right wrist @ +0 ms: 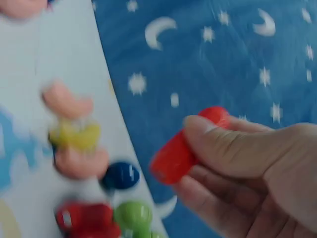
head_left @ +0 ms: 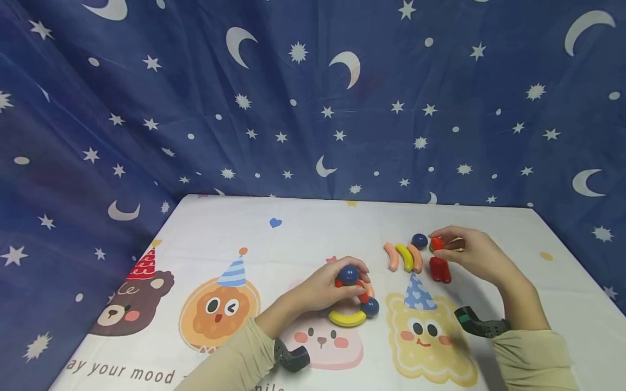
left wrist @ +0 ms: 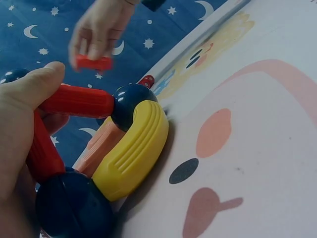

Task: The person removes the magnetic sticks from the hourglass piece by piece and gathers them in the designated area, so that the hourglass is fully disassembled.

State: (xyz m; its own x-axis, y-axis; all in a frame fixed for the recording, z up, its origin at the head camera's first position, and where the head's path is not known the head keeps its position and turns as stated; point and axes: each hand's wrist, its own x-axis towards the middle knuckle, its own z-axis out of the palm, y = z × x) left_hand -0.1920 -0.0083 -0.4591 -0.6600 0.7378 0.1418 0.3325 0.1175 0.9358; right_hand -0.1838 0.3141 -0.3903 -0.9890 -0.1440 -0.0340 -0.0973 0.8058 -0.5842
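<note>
My left hand [head_left: 325, 285] grips a toy frame of balls and rods just over the pink printed face. A blue ball [head_left: 349, 275] tops it, with red rods [left wrist: 79, 100] sloping down to more blue balls. A yellow curved rod [head_left: 347, 318] and a pink curved rod [left wrist: 101, 146] run along its base. Farther right, my right hand [head_left: 467, 251] pinches a short red rod [right wrist: 178, 151] between thumb and fingers, above the loose pieces. The left wrist view also shows this red rod [left wrist: 94, 63], blurred and apart from the frame.
Pink curved rods [head_left: 391, 256], a yellow curved rod [head_left: 405, 257] and a blue ball [head_left: 419, 241] lie at the back right. Red pieces [head_left: 440, 270] and a green piece [right wrist: 132, 215] are beside them. A starry blue curtain [head_left: 293, 108] hangs behind the white printed tablecloth [head_left: 313, 228].
</note>
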